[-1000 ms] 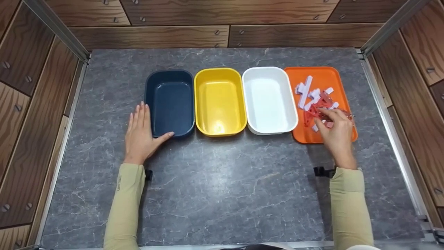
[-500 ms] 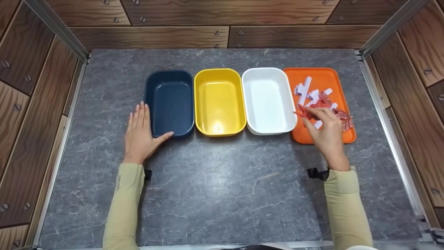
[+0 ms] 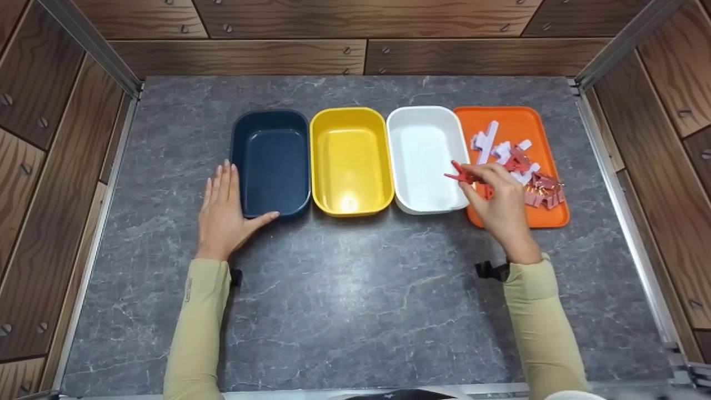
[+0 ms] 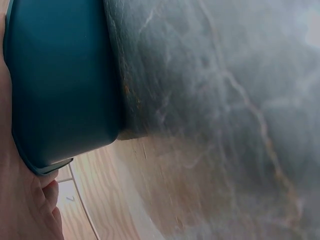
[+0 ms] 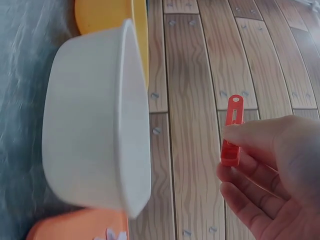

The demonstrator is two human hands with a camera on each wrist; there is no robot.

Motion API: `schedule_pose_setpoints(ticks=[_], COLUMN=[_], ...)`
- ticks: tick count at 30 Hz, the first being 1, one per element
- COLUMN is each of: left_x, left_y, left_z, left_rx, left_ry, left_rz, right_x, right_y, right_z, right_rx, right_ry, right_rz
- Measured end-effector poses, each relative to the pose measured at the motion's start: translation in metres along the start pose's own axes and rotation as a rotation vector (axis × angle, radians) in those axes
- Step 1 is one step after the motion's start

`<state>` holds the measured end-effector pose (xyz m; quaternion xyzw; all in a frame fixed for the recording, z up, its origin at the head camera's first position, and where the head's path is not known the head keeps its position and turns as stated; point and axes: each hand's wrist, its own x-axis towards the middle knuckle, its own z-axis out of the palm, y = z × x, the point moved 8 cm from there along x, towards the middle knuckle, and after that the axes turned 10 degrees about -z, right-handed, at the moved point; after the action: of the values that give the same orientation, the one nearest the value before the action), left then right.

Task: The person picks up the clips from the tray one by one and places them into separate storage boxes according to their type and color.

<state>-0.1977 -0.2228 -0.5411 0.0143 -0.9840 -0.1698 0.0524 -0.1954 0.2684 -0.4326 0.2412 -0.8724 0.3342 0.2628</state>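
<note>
Pinching the red clip, the right hand is at frame right, near the white bin. The left hand, fingers straight, touches the navy bin; sleeve lettering is illegible.

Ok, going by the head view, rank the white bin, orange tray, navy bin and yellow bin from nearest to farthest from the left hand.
1. Navy bin: the left hand touches it, at the row's left end.
2. Yellow bin: second from left.
3. White bin: third from left.
4. Orange tray: at the row's right end.
</note>
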Motion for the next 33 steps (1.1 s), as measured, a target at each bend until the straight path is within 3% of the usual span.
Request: schedule_pose_setpoints(ticks=[17,27,33], left_x=[0.003,0.003,0.002], left_y=[-0.001,-0.001,-0.002], left_z=[0.001,0.001,0.002], left_rx=[0.004,-0.005,0.003], left_ry=[-0.026,-0.026,-0.035], left_rz=[-0.016,-0.011,-0.019], right_x=[0.043,0.060,0.067], right_y=[-0.049,-0.072,-0.084], right_z=[0.049,0.081,0.095], right_rx=[0.102,0.198,0.238], right_ry=[-0.076,-0.133,-0.162], right_rz=[-0.179,-0.172,-0.208])
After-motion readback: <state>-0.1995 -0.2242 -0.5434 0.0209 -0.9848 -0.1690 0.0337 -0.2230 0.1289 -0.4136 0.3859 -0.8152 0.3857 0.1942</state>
